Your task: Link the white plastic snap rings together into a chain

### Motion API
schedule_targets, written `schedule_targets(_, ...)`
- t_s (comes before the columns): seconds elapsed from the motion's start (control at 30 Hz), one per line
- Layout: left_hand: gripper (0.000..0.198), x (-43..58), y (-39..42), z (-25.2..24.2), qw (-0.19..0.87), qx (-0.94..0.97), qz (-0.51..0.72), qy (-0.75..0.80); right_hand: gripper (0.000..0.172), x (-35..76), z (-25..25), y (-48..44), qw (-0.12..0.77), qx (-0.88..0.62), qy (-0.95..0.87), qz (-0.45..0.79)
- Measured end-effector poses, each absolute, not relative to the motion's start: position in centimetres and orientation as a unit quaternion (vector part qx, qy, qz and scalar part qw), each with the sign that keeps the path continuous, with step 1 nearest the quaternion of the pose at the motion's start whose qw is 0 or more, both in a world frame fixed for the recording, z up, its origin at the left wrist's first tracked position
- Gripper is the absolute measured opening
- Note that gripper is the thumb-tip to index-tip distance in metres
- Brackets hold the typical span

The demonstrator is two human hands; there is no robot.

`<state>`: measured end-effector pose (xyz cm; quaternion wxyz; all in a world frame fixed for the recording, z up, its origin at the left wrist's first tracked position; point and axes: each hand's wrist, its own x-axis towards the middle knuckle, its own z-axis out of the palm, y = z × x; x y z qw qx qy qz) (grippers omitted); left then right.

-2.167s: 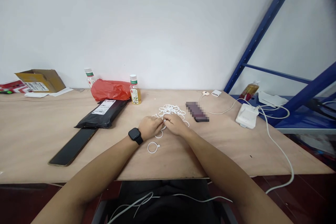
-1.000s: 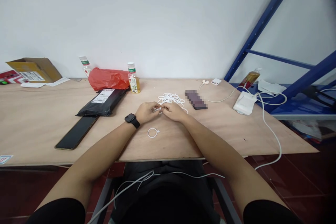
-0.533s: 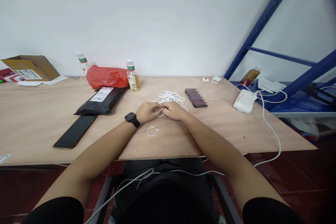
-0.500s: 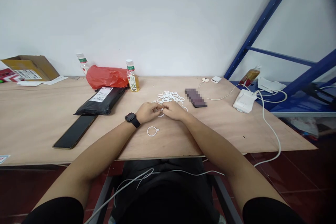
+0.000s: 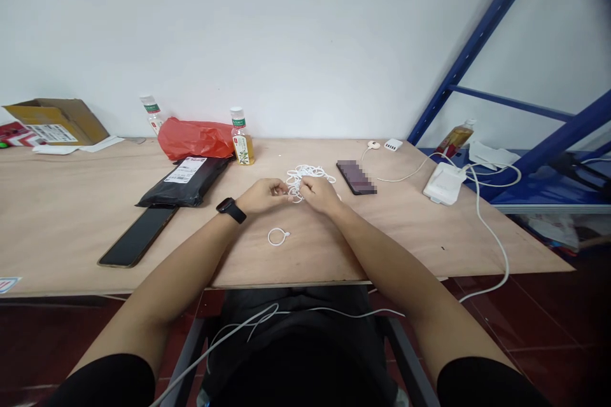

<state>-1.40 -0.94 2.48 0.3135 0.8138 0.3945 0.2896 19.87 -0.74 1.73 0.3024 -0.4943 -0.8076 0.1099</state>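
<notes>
A small heap of white plastic rings (image 5: 315, 171) lies on the wooden table, just beyond my hands. My left hand (image 5: 265, 196), with a black watch on its wrist, is at the heap's left side; its fingers are curled, with a gap between thumb and fingertips. Close to its right, my right hand (image 5: 322, 196) is closed, its fingertips on a white ring at the near edge of the heap; much of that ring is hidden. One loose white ring with a small tab (image 5: 278, 237) lies nearer to me, below both hands.
Left of my hands are a black parcel (image 5: 191, 186), a phone (image 5: 138, 236), a red plastic bag (image 5: 200, 138) and a drink bottle (image 5: 242, 140). On the right are another phone (image 5: 357, 178), a white charger (image 5: 445, 183) with cables, and a blue rack (image 5: 477, 32).
My hands were together at their fingertips and have drawn apart. The left moved left and its fingers loosened; the right shifted slightly up and right. The loose ring stayed in place.
</notes>
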Motion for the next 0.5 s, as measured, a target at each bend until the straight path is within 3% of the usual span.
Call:
schedule_targets(0.17,0.040,-3.2,-0.8,3.0,0.447,0.821,0.071,0.347,0.024,21.2,1.9,0.0,0.263,-0.589,-0.762,0.055)
schedule_targets(0.3,0.041,-3.2,-1.1,2.8,0.460,0.830,0.041,0.314,0.032,21.8,1.7,0.6,0.277,-0.621,-0.730,0.069)
schedule_targets(0.5,0.015,-1.8,-1.4,2.6,0.415,0.833,0.046,0.364,0.028,21.1,1.7,0.1,0.310,-0.585,-0.743,0.096)
